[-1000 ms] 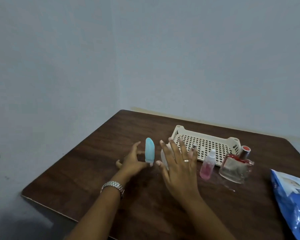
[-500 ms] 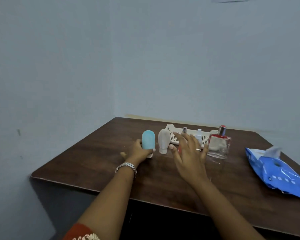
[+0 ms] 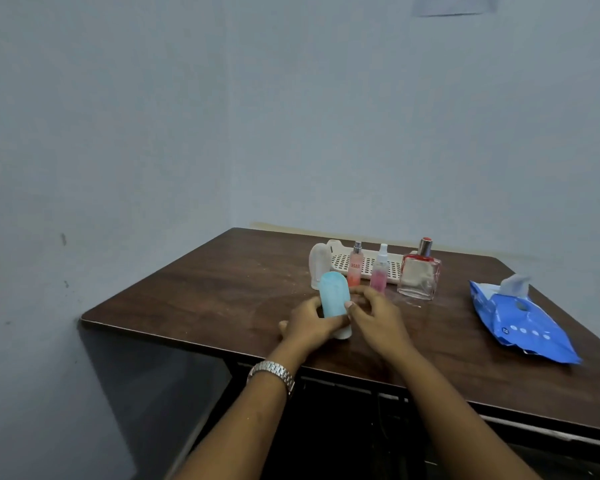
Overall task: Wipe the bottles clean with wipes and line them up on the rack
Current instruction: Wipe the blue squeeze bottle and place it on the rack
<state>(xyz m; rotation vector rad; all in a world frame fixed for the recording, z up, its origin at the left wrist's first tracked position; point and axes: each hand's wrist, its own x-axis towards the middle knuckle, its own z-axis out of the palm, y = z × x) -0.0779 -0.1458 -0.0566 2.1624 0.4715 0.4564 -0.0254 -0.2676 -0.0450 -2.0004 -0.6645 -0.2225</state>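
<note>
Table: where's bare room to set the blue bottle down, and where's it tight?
Bare: the left of the table, from its left edge to the white bottle and the left hand holding the blue bottle; also the strip between perfume bottle and wipes pack. Crowded: in front of the rack, where the standing bottles form a row.

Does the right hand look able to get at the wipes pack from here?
Probably yes: bare table lies between the right hand and the wipes pack, with a wipe sticking up.
</note>
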